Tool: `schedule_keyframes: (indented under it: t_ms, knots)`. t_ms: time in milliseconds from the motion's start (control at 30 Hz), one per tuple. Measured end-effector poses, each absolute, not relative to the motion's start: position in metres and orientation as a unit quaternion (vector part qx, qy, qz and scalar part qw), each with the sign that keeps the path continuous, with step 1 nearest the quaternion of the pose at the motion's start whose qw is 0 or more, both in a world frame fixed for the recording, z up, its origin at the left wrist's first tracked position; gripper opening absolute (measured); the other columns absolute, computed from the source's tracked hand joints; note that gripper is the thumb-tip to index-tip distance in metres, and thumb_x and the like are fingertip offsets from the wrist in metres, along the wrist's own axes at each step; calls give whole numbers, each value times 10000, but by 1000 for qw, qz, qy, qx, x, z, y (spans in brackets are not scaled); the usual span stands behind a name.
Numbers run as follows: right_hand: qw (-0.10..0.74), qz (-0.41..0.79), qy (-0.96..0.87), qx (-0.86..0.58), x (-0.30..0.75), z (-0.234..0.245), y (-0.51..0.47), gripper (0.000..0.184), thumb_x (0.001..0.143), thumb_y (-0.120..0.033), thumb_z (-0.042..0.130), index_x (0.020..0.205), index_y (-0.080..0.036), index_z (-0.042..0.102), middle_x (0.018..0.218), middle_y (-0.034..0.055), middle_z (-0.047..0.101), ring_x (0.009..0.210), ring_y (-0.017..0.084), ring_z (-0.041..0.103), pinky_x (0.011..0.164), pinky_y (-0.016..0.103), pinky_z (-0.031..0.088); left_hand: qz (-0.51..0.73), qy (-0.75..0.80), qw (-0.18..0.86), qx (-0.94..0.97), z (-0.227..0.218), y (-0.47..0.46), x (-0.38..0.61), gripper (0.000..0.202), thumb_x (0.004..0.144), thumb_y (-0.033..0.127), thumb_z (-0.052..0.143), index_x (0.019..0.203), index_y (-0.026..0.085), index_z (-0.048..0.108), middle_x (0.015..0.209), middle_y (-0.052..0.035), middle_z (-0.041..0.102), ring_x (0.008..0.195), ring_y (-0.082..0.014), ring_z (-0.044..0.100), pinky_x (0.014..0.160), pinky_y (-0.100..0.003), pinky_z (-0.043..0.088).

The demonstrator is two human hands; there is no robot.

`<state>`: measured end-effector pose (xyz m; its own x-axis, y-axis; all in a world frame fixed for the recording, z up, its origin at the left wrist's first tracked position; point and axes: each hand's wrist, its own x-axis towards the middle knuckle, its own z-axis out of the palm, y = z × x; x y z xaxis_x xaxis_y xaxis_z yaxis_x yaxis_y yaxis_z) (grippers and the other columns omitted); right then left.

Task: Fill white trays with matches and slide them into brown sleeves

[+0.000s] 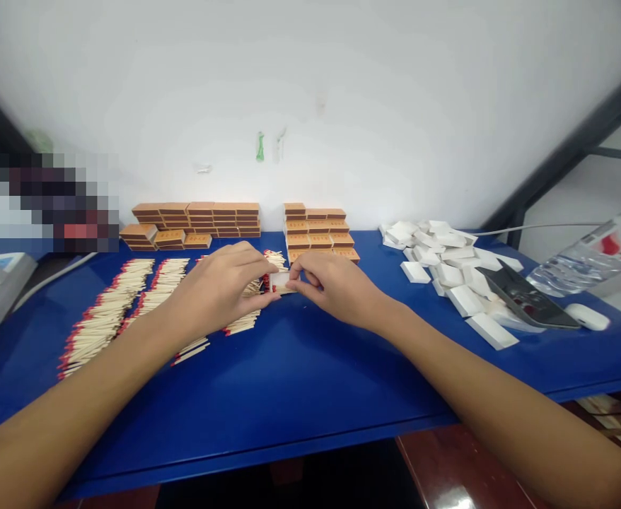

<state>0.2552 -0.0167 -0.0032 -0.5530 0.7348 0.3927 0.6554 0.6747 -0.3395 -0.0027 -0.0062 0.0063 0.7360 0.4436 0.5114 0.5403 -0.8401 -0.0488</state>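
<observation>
Between my two hands, just above the blue table, is a small white matchbox tray [280, 281] with some red-tipped matches in it. My left hand [235, 280] grips its left end between thumb and fingers. My right hand [330, 284] pinches at its right end, the fingertips close over the matches. Rows of loose matches [109, 311] with red heads lie to the left, partly covered by my left hand and forearm. Behind my hands stand stacked orange-brown matchboxes [318, 237], with a wider stack [220, 219] further left.
A heap of white matchbox trays [443, 258] lies on the right of the blue table [310, 396]. Beside it are a dark phone [525, 297], a white earphone case [587, 317] and a plastic bottle [581, 254] on its side. A white cable runs along the wall.
</observation>
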Motion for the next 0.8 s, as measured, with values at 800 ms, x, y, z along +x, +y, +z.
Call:
schedule_keyframes:
  t_ms: [800]
  knots:
    - [156,138,-878,-431,258,-13,-7,91,1075,-188,635,993,-175,673,894,25,630,806,168,551,739,289,361,-220,-328,137,-908,15,11,-23,355,1027,449,694,1212,167,805,1078,-116,817,1047,-295,724,875,-404,558]
